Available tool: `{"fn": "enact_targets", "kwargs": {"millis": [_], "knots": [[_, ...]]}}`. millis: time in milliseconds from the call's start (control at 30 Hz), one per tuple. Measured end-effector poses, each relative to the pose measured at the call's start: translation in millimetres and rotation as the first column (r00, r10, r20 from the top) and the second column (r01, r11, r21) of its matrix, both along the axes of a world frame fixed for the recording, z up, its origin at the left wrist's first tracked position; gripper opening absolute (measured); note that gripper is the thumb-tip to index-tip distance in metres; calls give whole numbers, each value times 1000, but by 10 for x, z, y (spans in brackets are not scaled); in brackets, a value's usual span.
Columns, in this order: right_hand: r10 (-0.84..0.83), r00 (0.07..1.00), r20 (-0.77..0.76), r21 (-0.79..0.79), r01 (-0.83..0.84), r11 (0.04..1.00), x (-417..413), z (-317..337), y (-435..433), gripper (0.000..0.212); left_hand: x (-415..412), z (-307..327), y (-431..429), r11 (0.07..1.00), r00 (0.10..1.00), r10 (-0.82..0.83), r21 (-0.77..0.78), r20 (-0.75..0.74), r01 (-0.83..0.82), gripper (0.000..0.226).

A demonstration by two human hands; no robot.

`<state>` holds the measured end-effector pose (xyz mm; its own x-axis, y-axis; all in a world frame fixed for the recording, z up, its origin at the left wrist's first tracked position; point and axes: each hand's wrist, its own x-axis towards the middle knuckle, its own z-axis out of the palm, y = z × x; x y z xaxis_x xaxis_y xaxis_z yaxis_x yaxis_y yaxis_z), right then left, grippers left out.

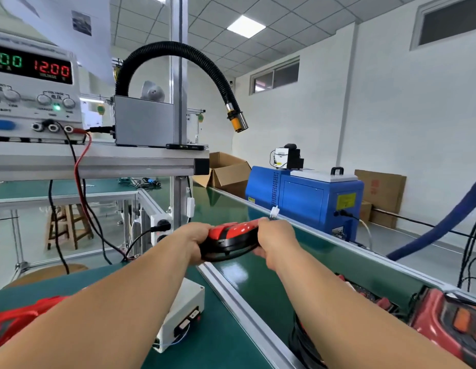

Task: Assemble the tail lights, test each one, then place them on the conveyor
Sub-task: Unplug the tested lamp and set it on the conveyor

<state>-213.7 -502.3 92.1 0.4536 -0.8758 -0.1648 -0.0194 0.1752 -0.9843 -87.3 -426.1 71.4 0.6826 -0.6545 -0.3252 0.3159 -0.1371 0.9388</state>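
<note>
A red and black tail light (231,239) is held out over the green conveyor belt (261,288), just above its surface. My left hand (195,242) grips its left end and my right hand (274,242) grips its right end, where a white connector (274,211) sticks up. Both arms are stretched forward. Another red tail light (450,323) lies at the lower right beside the belt. Red parts (16,320) show at the lower left on the bench.
A white test box (182,315) with plugs sits on the green bench beside the aluminium belt rail (231,296). A power supply (32,83) reading 12.00 stands on the shelf at the left, red and black leads hanging. A blue machine (306,195) stands beyond the belt.
</note>
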Motion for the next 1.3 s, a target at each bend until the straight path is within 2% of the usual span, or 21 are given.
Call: {"fn": "enact_targets", "kwargs": {"millis": [133, 233, 400, 567, 700, 900, 1000, 1100, 1233, 1300], "knots": [[-19, 1000, 25, 51, 17, 999, 8, 165, 13, 27, 26, 89, 22, 1000, 999, -24, -17, -26, 24, 30], [-14, 999, 49, 19, 14, 1000, -105, 136, 133, 27, -60, 47, 78, 988, 994, -106, -111, -10, 104, 28], [-106, 993, -44, -215, 94, 972, -569, 63, 142, 26, -403, 146, 12, 982, 984, 36, -187, 172, -3, 17], [-253, 967, -33, -496, 204, 844, -1409, 197, 85, 32, -1149, 466, -113, 933, 966, -115, -309, 230, 185, 22], [-391, 920, 21, -594, 326, 735, -2172, 324, 136, 37, -1800, 639, -132, 858, 902, -261, -345, 345, 381, 21], [-543, 839, 40, -612, 450, 650, -3308, 200, 218, 31, -2766, 590, -173, 788, 702, -397, -173, 591, 591, 24], [-623, 782, 6, -650, 476, 592, -3728, 20, 292, 33, -3116, 436, -219, 730, 597, -467, -97, 652, 677, 32], [-660, 750, -40, -643, 487, 592, -4018, -259, 335, 36, -3391, 256, -245, 727, 488, -484, 24, 727, 686, 36], [-665, 744, -73, -591, 505, 630, -4183, -667, 326, 34, -3591, 18, -289, 749, 384, -519, 190, 763, 634, 32], [-671, 734, -106, -573, 507, 644, -4193, -823, 281, 32, -3635, -61, -325, 759, 292, -530, 292, 796, 582, 31]]}}
